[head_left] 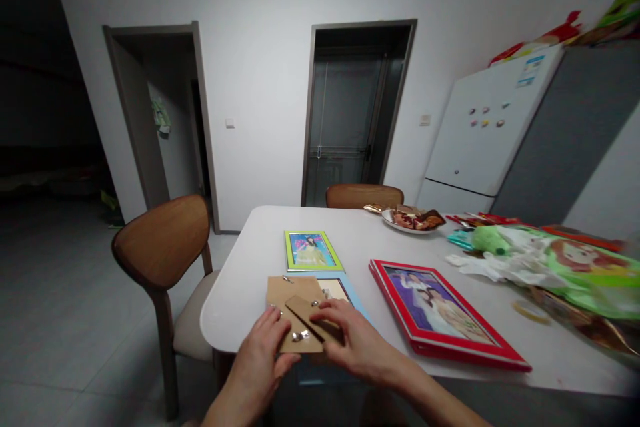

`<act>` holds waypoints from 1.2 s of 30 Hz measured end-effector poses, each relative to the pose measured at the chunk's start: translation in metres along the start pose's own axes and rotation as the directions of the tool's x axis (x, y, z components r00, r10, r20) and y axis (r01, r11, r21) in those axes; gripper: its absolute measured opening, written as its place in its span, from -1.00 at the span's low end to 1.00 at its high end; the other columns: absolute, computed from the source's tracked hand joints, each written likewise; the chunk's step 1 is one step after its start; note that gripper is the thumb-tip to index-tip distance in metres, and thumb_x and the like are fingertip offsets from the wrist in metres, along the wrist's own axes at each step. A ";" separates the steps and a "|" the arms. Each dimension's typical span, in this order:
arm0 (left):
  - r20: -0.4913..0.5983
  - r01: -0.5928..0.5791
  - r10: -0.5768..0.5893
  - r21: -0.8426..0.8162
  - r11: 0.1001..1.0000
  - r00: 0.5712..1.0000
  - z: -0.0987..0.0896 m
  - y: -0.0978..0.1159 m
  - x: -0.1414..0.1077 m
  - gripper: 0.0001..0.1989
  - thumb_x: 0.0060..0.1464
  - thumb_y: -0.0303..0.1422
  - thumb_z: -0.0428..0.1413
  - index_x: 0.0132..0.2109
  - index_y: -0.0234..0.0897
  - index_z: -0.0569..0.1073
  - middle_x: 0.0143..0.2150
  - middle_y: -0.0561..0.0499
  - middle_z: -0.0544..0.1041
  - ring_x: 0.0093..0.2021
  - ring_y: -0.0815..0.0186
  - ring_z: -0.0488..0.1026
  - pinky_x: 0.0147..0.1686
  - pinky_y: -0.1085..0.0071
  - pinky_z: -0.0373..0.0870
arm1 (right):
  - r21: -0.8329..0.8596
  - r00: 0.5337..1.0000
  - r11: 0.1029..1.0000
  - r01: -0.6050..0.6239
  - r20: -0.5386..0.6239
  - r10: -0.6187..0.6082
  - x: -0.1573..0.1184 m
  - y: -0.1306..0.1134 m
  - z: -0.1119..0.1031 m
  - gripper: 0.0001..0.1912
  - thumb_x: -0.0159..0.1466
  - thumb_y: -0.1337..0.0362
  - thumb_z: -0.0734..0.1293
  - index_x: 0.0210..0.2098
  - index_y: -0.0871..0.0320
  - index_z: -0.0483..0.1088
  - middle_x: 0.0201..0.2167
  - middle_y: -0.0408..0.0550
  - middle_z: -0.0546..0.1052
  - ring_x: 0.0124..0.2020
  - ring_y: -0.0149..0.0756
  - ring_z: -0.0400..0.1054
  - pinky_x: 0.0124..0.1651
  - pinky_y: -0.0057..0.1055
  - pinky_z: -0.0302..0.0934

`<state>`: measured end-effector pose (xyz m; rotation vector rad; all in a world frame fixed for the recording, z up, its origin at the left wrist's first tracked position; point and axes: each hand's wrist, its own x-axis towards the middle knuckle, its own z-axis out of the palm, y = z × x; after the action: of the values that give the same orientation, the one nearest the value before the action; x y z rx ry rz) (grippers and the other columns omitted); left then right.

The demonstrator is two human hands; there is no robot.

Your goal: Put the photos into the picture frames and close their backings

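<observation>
A brown picture-frame backing board with small metal clips is tilted up over the table's near edge. Its stand leg lies slantwise across it. My left hand grips the board's left side, fingers curled on the face and thumb near the bottom edge. On the right, my right hand closes round the stand leg and the board's right side. Partly hidden behind the board is a light blue picture frame with a picture in it. Beyond that lies a lime-green picture frame. To the right rest red picture frames, seemingly stacked.
The white table carries a plate of food at the back. A green printed bag, tissues and a roll of tape lie at the right. Wooden chairs stand left and behind. A fridge is at the far right.
</observation>
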<state>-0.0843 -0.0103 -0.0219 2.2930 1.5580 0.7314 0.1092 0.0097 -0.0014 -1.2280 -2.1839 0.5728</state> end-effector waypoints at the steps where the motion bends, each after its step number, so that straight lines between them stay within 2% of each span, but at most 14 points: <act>1: 0.039 -0.021 0.022 -0.020 1.000 0.999 0.007 0.011 0.002 -0.61 -0.10 -0.40 0.08 -0.05 -0.30 0.33 0.09 -0.14 0.26 0.12 0.19 0.12 0.10 0.27 0.07 | -0.002 1.000 1.000 -0.025 0.019 0.025 -0.008 0.009 -0.009 -0.60 -0.08 0.40 0.20 -0.21 0.14 0.38 -0.11 0.00 0.33 -0.07 -0.27 0.18 0.02 -0.36 0.02; 5: 0.146 -0.073 0.082 -0.063 0.995 0.986 0.033 0.038 0.013 -0.63 -0.11 -0.39 0.09 -0.08 -0.30 0.34 0.08 -0.12 0.27 0.13 0.18 0.10 0.11 0.29 0.03 | -0.027 0.993 0.994 -0.109 0.045 0.110 -0.032 0.040 -0.027 -0.60 -0.07 0.41 0.19 -0.22 0.15 0.38 -0.11 0.02 0.33 -0.05 -0.26 0.18 0.03 -0.37 0.02; 9: 0.189 -0.058 0.060 -0.013 0.998 0.980 0.046 0.038 0.020 -0.69 -0.09 -0.39 0.07 -0.12 -0.28 0.35 0.07 -0.12 0.27 0.11 0.17 0.12 0.10 0.24 0.02 | -0.098 0.990 0.987 -0.125 0.047 0.130 -0.034 0.050 -0.025 -0.57 -0.08 0.41 0.19 -0.19 0.17 0.38 -0.08 0.03 0.32 -0.04 -0.24 0.17 0.03 -0.36 0.01; 13: 0.204 -0.067 0.059 0.029 0.997 0.977 0.048 0.031 0.022 -0.73 -0.04 -0.39 0.00 -0.12 -0.22 0.34 0.08 -0.08 0.27 0.11 0.19 0.12 0.10 0.15 -0.04 | -0.169 0.996 0.982 -0.082 0.028 0.088 -0.029 0.053 -0.016 -0.56 -0.06 0.42 0.18 -0.18 0.11 0.39 -0.07 0.00 0.31 -0.05 -0.24 0.16 0.01 -0.37 0.01; 16: 0.195 -0.059 0.041 0.087 0.994 0.980 0.047 0.028 0.026 -0.76 -0.01 -0.42 -0.05 -0.14 -0.22 0.33 0.07 -0.04 0.29 0.10 0.24 0.14 0.08 0.21 0.00 | -0.210 0.998 0.976 -0.057 0.011 0.061 -0.026 0.057 -0.010 -0.57 -0.05 0.42 0.17 -0.18 0.10 0.38 -0.09 -0.01 0.33 -0.09 -0.24 0.17 -0.03 -0.37 0.03; 19: 0.168 -0.037 0.017 0.119 0.992 0.986 0.047 0.028 0.029 -0.81 0.01 -0.47 -0.11 -0.25 -0.23 0.35 -0.09 -0.01 0.40 -0.03 0.31 0.29 0.03 0.31 0.08 | -0.277 1.000 0.961 -0.023 0.007 0.026 -0.024 0.059 -0.006 -0.56 -0.05 0.43 0.17 -0.17 0.08 0.37 -0.11 -0.03 0.33 -0.13 -0.24 0.18 -0.07 -0.34 0.04; 22: 0.152 -0.047 0.030 0.104 0.993 0.988 0.047 0.027 0.026 -0.87 0.02 -0.40 -0.07 -0.28 -0.21 0.34 -0.12 0.00 0.41 -0.04 0.30 0.29 0.03 0.29 0.07 | -0.316 1.000 0.948 0.017 0.029 -0.008 -0.025 0.058 -0.005 -0.60 -0.01 0.41 0.17 -0.17 0.03 0.35 -0.11 -0.06 0.33 -0.15 -0.26 0.18 -0.10 -0.34 0.04; 23: 0.148 -0.054 0.039 0.100 0.994 0.988 0.048 0.027 0.023 -0.87 -0.01 -0.34 -0.02 -0.26 -0.22 0.34 -0.07 -0.02 0.39 0.01 0.25 0.25 0.05 0.25 0.04 | -0.321 0.999 0.947 0.027 0.037 -0.016 -0.026 0.058 -0.006 -0.61 0.01 0.39 0.17 -0.16 0.02 0.35 -0.10 -0.07 0.33 -0.15 -0.26 0.17 -0.10 -0.34 0.04; 25: 0.142 -0.071 0.057 0.094 0.993 0.988 0.050 0.026 0.017 -0.72 -0.11 -0.24 0.09 -0.21 -0.24 0.33 0.04 -0.08 0.31 0.10 0.17 0.14 0.08 0.16 -0.03 | -0.321 0.999 0.946 0.035 0.045 -0.022 -0.027 0.059 -0.007 -0.65 0.06 0.34 0.18 -0.15 0.00 0.35 -0.10 -0.07 0.32 -0.13 -0.24 0.16 -0.09 -0.32 0.03; 27: 0.135 -0.081 0.068 0.093 0.992 0.988 0.053 0.025 0.011 -0.64 -0.18 -0.26 0.15 -0.18 -0.26 0.32 0.10 -0.11 0.24 0.13 0.14 0.08 0.10 0.12 -0.07 | -0.310 0.999 0.950 0.030 0.043 -0.017 -0.026 0.061 -0.008 -0.69 0.10 0.25 0.18 -0.15 0.01 0.36 -0.09 -0.05 0.31 -0.11 -0.23 0.15 -0.08 -0.31 0.02; 31: 0.127 -0.091 0.078 0.096 0.991 0.989 0.055 0.023 0.006 -0.71 -0.15 -0.37 0.12 -0.19 -0.27 0.33 0.10 -0.10 0.25 0.11 0.19 0.13 0.11 0.12 -0.06 | -0.348 0.999 0.937 -0.003 -0.035 -0.010 -0.015 0.067 -0.005 -0.70 0.16 0.20 0.12 -0.17 0.07 0.36 -0.14 0.00 0.32 -0.14 -0.27 0.16 -0.11 -0.35 0.03; 33: 0.132 -0.083 0.069 0.105 0.991 0.989 0.054 0.024 0.005 -0.67 -0.15 -0.39 0.12 -0.15 -0.28 0.32 0.10 -0.12 0.26 0.11 0.19 0.15 0.11 0.11 -0.05 | -0.402 0.997 0.915 -0.030 -0.072 0.001 -0.008 0.070 -0.003 -0.71 0.18 0.23 0.10 -0.19 0.09 0.36 -0.21 0.00 0.34 -0.18 -0.28 0.16 -0.14 -0.37 0.03; 36: 0.133 -0.062 0.048 0.106 0.992 0.990 0.052 0.026 0.007 -0.60 -0.16 -0.39 0.12 -0.09 -0.30 0.29 0.09 -0.13 0.27 0.10 0.20 0.16 0.11 0.13 -0.04 | -0.436 0.998 0.899 -0.038 -0.061 0.012 0.001 0.074 0.000 -0.72 0.19 0.23 0.10 -0.30 0.13 0.40 -0.31 0.00 0.36 -0.23 -0.29 0.15 -0.16 -0.40 0.02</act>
<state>-0.0333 -0.0116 -0.0507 2.4181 1.5171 0.5090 0.1555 0.0471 -0.0461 -1.4774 -2.3248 0.0457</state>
